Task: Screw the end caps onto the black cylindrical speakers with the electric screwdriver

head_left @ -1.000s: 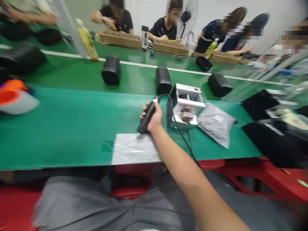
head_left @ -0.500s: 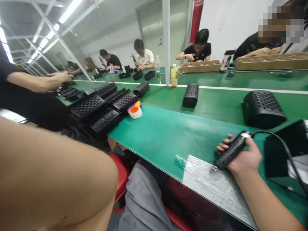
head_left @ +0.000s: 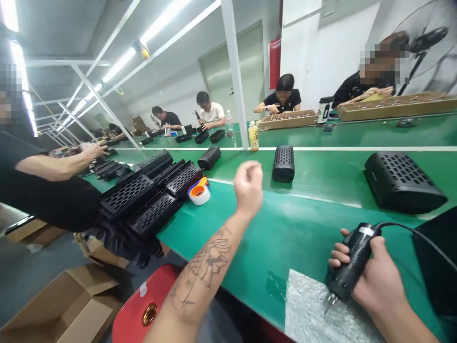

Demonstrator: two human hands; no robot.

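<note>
My right hand (head_left: pixel 374 274) grips a black corded power screwdriver (head_left: pixel 352 262), its tip just above a silvery bubble-wrap sheet (head_left: pixel 321 314) at the near edge of the green bench (head_left: pixel 285 233). My left hand (head_left: pixel 249 186) is stretched out over the bench with its fingers curled in and nothing visible in them. It reaches toward a pile of black perforated speaker shells (head_left: pixel 153 193) and an orange and white tape roll (head_left: pixel 199 193). Two more black shells (head_left: pixel 283 163) (head_left: pixel 402 181) lie on the conveyor beyond.
A person in black at the left reaches over the shell pile. Other workers sit across the line with cardboard trays (head_left: pixel 289 119) and a yellow bottle (head_left: pixel 253 135). An open cardboard box (head_left: pixel 60 305) and a red stool (head_left: pixel 143 309) are on the floor.
The view has swung left along the line. My left arm has stretched out from close to the camera over the bench. The right hand still holds the screwdriver above the bubble wrap.
</note>
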